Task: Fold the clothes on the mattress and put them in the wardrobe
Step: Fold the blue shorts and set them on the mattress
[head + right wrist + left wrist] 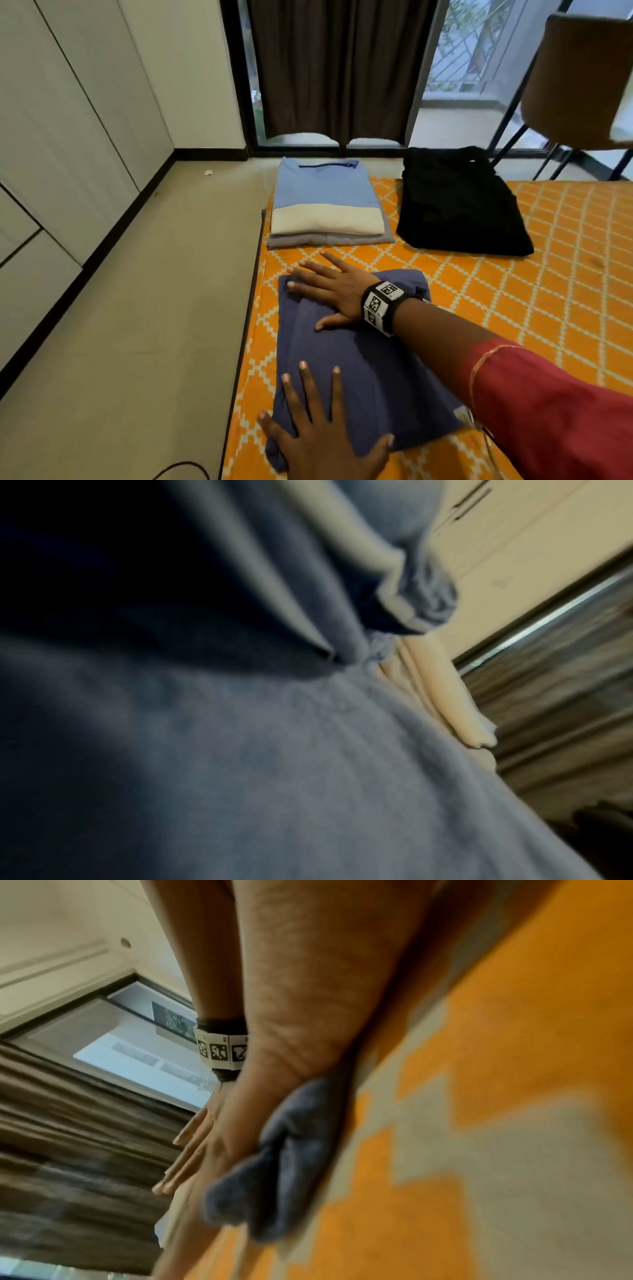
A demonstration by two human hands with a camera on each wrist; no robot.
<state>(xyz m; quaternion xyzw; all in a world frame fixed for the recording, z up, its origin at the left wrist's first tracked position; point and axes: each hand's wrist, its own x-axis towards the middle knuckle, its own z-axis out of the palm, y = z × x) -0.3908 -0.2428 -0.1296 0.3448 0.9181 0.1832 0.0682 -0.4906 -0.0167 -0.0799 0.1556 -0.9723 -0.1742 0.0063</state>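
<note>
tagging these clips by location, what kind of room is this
Most likely a bedroom: folded clothes lie on an orange patterned mattress on the floor, with wardrobe-like white panels and a curtained window.

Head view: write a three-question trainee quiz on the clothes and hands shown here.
1. True or false: both hands lie flat on the folded purple-blue garment.
2. Which folded item lies on top of the far left pile? A) black garment B) light blue and cream shirt C) red sleeve
3. Fill in: the black garment lies on the orange patterned ____.

Key:
1. True: the left hand and right hand press it with straight fingers.
2. B, the light blue and cream shirt.
3. mattress.
</note>
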